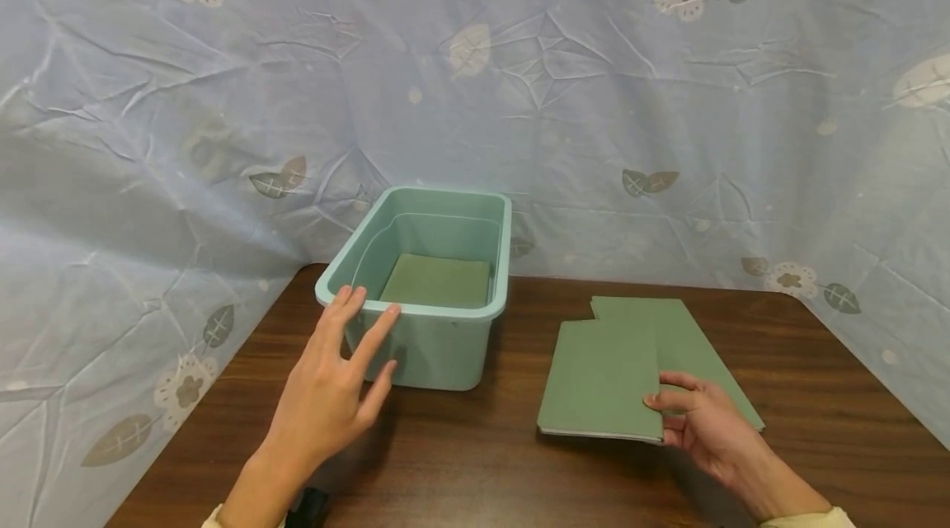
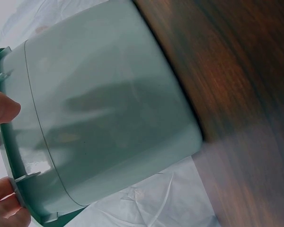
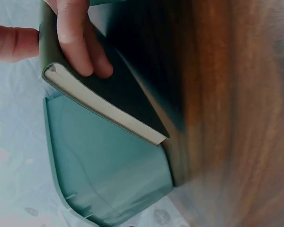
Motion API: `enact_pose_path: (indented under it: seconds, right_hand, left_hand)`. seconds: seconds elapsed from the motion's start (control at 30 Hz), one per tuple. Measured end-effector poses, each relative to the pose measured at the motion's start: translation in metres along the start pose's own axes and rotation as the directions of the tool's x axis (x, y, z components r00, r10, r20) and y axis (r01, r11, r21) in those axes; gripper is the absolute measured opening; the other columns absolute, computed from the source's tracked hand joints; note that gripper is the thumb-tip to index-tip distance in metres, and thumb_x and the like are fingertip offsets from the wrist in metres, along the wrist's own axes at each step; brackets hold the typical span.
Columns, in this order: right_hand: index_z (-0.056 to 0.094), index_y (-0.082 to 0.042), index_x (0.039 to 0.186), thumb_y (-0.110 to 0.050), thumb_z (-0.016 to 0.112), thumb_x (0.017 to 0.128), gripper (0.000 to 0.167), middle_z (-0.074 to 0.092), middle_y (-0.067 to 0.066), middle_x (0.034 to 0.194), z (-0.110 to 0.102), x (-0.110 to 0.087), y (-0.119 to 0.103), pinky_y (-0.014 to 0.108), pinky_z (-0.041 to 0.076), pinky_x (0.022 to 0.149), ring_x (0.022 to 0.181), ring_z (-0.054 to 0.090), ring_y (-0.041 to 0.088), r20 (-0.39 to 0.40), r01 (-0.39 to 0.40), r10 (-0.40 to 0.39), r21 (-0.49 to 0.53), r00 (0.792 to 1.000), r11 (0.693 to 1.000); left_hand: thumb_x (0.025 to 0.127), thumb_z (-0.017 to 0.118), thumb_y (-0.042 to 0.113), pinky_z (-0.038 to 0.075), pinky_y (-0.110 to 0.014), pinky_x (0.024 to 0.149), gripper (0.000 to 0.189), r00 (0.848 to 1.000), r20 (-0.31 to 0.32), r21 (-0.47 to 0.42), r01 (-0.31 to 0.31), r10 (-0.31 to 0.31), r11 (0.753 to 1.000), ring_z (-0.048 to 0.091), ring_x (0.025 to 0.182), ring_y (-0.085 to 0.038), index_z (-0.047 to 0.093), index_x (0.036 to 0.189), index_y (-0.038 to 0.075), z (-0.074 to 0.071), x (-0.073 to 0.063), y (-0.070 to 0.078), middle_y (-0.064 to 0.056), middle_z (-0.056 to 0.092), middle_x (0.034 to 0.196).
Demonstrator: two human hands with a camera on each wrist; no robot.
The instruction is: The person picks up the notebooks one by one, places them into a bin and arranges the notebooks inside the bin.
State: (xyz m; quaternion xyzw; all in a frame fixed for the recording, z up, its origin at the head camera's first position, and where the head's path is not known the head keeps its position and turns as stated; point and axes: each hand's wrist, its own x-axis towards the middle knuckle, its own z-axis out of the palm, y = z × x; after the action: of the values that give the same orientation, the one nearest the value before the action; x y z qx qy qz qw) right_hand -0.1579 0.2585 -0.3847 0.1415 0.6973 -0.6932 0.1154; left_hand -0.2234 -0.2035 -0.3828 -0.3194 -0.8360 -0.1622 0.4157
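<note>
Sleeves [image 1: 809, 518]: pale yellow, just peeking in along the bottom
Black thing by left wrist [image 1: 308, 507]: mostly cut off, can't tell what it is tbh
Right hand [image 1: 705, 425]: gripping a green book by its right edge, fingers [image 3: 75, 40] on the shadowed underside, thumb on the opposite cover
Held book [image 1: 601, 379]: tilted and at least partly lifted off the worktop [image 1: 475, 462], cream page edges showing in the right wrist view
Left hand [image 1: 326, 384]: fingers spread, loose and mostly straight, right at the near rim of the bin; honestly can't tell whether fully touching
Second book [image 1: 693, 346]: same green, lying flat just behind and right of the held one, partly hidden by it
Bin [image 1: 438, 355]: pale green plastic, standing upright, well left of the two books
Book in bin [image 1: 438, 280]: also green, flat on the bottom
Cloth [image 1: 557, 115]: greyish blue, super wrinkly, flowers and leaves printed on, hanging behind everything and down both sides
</note>
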Motion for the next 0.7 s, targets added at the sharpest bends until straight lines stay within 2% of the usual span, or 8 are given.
enact_pose_path:
  seconds: [0.13, 0.27, 0.4, 0.53, 0.6, 0.7]
  right_hand:
    - [0.008, 0.007, 0.166, -0.009, 0.058, 0.104, 0.082, 0.047, 0.012, 0.139, -0.001, 0.000, -0.011, 0.021, 0.057, 0.061, 0.067, 0.051, 0.004, -0.005, 0.020, -0.020, -0.008, 1.000, 1.000]
    - [0.007, 0.003, 0.168, -0.010, 0.057, 0.106, 0.081, 0.035, 0.019, 0.156, -0.003, -0.002, -0.025, 0.020, 0.056, 0.063, 0.073, 0.053, 0.004, -0.008, 0.037, -0.037, 0.007, 0.999, 0.999]
    - [0.004, -0.001, 0.170, -0.011, 0.055, 0.108, 0.081, 0.011, 0.022, 0.172, -0.004, -0.003, -0.043, 0.021, 0.055, 0.065, 0.086, 0.052, 0.006, -0.008, 0.063, -0.063, 0.001, 0.998, 0.998]
    - [0.001, -0.004, 0.171, -0.012, 0.053, 0.109, 0.081, 0.001, 0.020, 0.176, -0.003, -0.003, -0.063, 0.021, 0.056, 0.068, 0.101, 0.050, 0.009, -0.009, 0.108, -0.109, -0.018, 0.994, 0.994]
    - [0.000, -0.006, 0.171, -0.013, 0.052, 0.109, 0.081, -0.005, 0.019, 0.177, -0.002, -0.003, -0.073, 0.020, 0.056, 0.070, 0.112, 0.047, 0.012, -0.003, 0.128, -0.128, -0.023, 0.992, 0.992]
    - [-0.001, -0.007, 0.171, -0.012, 0.052, 0.109, 0.082, -0.012, 0.016, 0.178, 0.001, -0.003, -0.088, 0.019, 0.056, 0.071, 0.120, 0.042, 0.014, 0.003, 0.159, -0.159, -0.026, 0.987, 0.987]
  left_hand:
    - [0.111, 0.039, 0.043, 0.015, -0.034, 0.138, 0.055, 1.000, -0.006, -0.001, -0.003, 0.003, 1.000, 0.043, 0.149, -0.051, 0.054, 0.156, 0.014, 0.000, 0.001, 0.000, -0.034, 0.044, 0.157]
    - [0.111, 0.039, 0.044, 0.017, -0.035, 0.138, 0.056, 1.000, -0.007, -0.001, -0.004, 0.004, 1.000, 0.044, 0.148, -0.052, 0.055, 0.155, 0.013, 0.000, 0.000, 0.000, -0.034, 0.045, 0.157]
    - [0.111, 0.038, 0.045, 0.014, -0.032, 0.138, 0.057, 1.000, 0.020, 0.000, 0.012, -0.012, 1.000, 0.041, 0.151, -0.050, 0.053, 0.157, 0.015, -0.001, 0.000, 0.000, -0.033, 0.043, 0.159]
    - [0.111, 0.036, 0.045, 0.009, -0.028, 0.138, 0.057, 0.999, 0.037, 0.000, 0.020, -0.020, 1.000, 0.040, 0.152, -0.049, 0.053, 0.157, 0.015, -0.002, 0.000, 0.000, -0.033, 0.042, 0.159]
    - [0.111, 0.036, 0.045, 0.009, -0.028, 0.138, 0.058, 0.999, 0.039, 0.002, 0.018, -0.018, 1.000, 0.040, 0.152, -0.049, 0.053, 0.157, 0.015, -0.002, 0.000, 0.000, -0.033, 0.042, 0.159]
    - [0.111, 0.036, 0.045, 0.011, -0.031, 0.138, 0.058, 0.999, 0.046, 0.006, 0.022, -0.022, 1.000, 0.040, 0.153, -0.049, 0.052, 0.158, 0.015, -0.003, 0.000, 0.000, -0.033, 0.042, 0.160]
